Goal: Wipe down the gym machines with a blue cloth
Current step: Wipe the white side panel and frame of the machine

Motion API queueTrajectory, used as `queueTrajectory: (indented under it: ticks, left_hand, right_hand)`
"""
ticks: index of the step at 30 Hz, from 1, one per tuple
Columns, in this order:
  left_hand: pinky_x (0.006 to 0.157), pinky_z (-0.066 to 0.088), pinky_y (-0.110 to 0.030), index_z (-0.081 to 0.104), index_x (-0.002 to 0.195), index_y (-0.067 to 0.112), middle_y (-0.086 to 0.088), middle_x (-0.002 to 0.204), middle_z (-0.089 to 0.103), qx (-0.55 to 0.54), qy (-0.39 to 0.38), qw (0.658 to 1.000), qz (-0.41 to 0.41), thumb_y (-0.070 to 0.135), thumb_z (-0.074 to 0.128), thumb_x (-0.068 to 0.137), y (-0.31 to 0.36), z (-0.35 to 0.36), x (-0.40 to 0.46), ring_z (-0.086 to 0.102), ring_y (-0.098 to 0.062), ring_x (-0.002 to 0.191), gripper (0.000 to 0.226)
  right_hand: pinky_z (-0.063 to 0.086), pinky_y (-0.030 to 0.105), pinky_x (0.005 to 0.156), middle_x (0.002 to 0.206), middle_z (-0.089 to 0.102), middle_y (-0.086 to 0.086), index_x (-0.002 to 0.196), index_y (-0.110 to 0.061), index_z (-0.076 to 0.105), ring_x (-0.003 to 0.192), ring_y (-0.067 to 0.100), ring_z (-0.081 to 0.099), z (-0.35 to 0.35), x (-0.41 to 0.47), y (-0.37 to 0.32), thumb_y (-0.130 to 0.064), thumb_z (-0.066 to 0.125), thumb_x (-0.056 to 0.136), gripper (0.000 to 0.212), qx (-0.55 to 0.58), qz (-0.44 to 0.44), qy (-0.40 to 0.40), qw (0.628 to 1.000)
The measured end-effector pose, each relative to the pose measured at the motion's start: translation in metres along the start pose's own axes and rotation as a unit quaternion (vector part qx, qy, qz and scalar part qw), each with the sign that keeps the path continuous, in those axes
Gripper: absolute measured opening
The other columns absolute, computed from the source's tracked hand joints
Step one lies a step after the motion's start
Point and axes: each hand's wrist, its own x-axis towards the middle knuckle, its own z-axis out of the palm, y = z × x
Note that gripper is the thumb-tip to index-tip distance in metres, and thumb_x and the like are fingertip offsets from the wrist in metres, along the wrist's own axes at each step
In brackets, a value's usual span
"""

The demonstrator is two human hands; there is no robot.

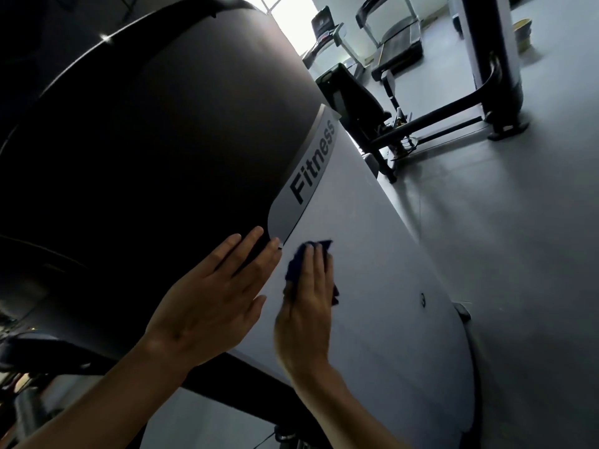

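Note:
A large gym machine housing fills the view, black on its upper left part and grey on the lower right panel, with a silver strip reading "Fitness". My right hand presses a dark blue cloth flat against the grey panel with straight fingers. The cloth shows beyond my fingertips and on both sides of the hand. My left hand rests flat, fingers straight, on the black part beside the seam, close to the right hand.
Grey floor stretches to the right. A black seated machine stands behind the housing, treadmills sit at the back, and a tall grey-and-black column with a black base stands at the upper right.

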Motion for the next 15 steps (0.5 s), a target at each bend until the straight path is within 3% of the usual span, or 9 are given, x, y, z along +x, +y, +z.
queueTrajectory:
  ticks: [3,6,8,9,12,15]
  left_hand:
    - [0.127,0.024,-0.054,0.009,0.163,-0.002,-0.022,0.173,0.003,0.0,0.004,1.0,0.002,0.041,0.019,0.106,0.001,0.0,0.001,0.012,-0.042,0.158,0.072]
    - [0.126,0.022,-0.053,0.014,0.163,-0.003,-0.021,0.172,0.009,-0.001,0.008,1.0,-0.003,0.038,0.022,0.107,0.001,-0.002,0.002,0.014,-0.042,0.158,0.07]
    - [0.126,0.026,-0.053,0.017,0.162,-0.004,-0.021,0.171,0.013,0.001,0.01,1.0,-0.004,0.038,0.023,0.107,0.001,-0.002,0.001,0.018,-0.042,0.157,0.069]
    - [0.125,0.028,-0.054,0.019,0.162,-0.004,-0.021,0.171,0.015,0.007,0.011,1.0,-0.005,0.037,0.024,0.107,0.001,-0.002,0.001,0.019,-0.043,0.157,0.069]
    - [0.124,0.029,-0.055,0.017,0.163,-0.001,-0.023,0.17,0.017,0.009,0.013,1.0,-0.007,0.035,0.027,0.107,0.004,0.0,0.003,0.019,-0.044,0.156,0.068]
    - [0.125,0.027,-0.056,0.014,0.163,-0.002,-0.024,0.171,0.014,0.005,0.02,1.0,-0.009,0.036,0.026,0.106,0.007,0.004,0.004,0.017,-0.044,0.157,0.069]
  right_hand:
    - [0.009,0.029,0.128,0.17,0.018,0.001,0.162,-0.014,0.022,0.159,0.014,0.004,-0.002,0.005,0.014,-0.005,0.045,0.104,0.063,-0.022,-0.067,-0.016,0.997]
    - [0.009,0.028,0.128,0.168,0.024,0.001,0.159,-0.024,0.022,0.157,0.018,0.016,-0.014,-0.005,0.062,-0.005,0.041,0.107,0.058,0.028,0.107,0.033,0.993]
    - [0.001,0.023,0.124,0.171,0.015,-0.001,0.161,-0.022,0.014,0.158,0.016,0.007,-0.019,-0.006,0.069,-0.013,0.033,0.111,0.054,0.03,0.235,0.016,0.971]
    - [-0.002,0.021,0.123,0.171,0.011,-0.002,0.162,-0.019,0.013,0.158,0.013,0.002,-0.017,-0.001,0.06,-0.013,0.032,0.111,0.055,0.021,0.25,0.001,0.968]
    - [-0.003,0.021,0.124,0.171,0.007,-0.009,0.163,-0.022,0.014,0.157,0.004,-0.006,-0.005,0.023,0.005,-0.012,0.037,0.11,0.059,0.027,0.106,-0.013,0.994]
    - [0.005,0.026,0.127,0.171,0.011,-0.009,0.163,-0.022,0.017,0.157,0.003,-0.005,-0.004,0.039,-0.019,-0.018,0.039,0.108,0.059,0.028,-0.048,-0.049,0.997]
